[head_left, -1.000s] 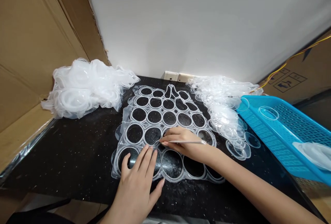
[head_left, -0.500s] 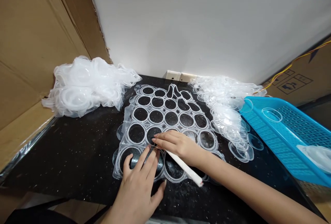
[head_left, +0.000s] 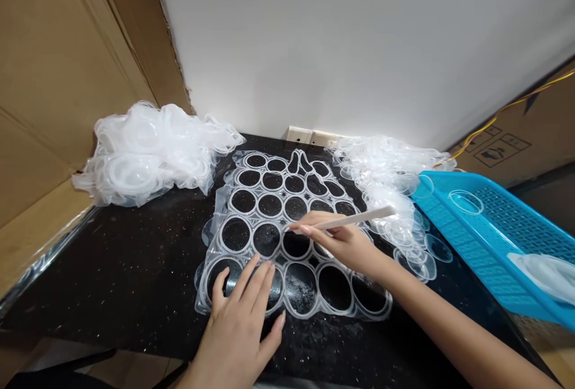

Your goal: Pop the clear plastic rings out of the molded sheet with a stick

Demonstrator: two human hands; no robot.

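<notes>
A sheet of clear, rubbery plastic (head_left: pixel 221 200) with rows of round holes lies flat on the black countertop (head_left: pixel 121 263). At the sheet's near left part rests my left hand (head_left: pixel 238 323), its fingers spread over the nearest row. Pinched in my right hand (head_left: pixel 353 248) is a slim white stick-like tool (head_left: pixel 363 216), slanting up to the right. Its working tip is hidden at my fingers, over a ring in the second-nearest row. Near the far edge, some loose strips (head_left: pixel 300 161) of the sheet stand up, bent.
A heap of cloudy plastic sheets (head_left: pixel 148 152) stands at the left against cardboard (head_left: pixel 58 47). Thin clear rings lie in a pile (head_left: pixel 386 197) at the right. Beside it, a blue plastic basket (head_left: pixel 471 245) holds a few white pieces. Wall sockets (head_left: pixel 312 136) sit behind.
My right hand has moved right and slightly up across the sheet. The white tool, which pointed down to the right, now points up to the right. My left hand stays put.
</notes>
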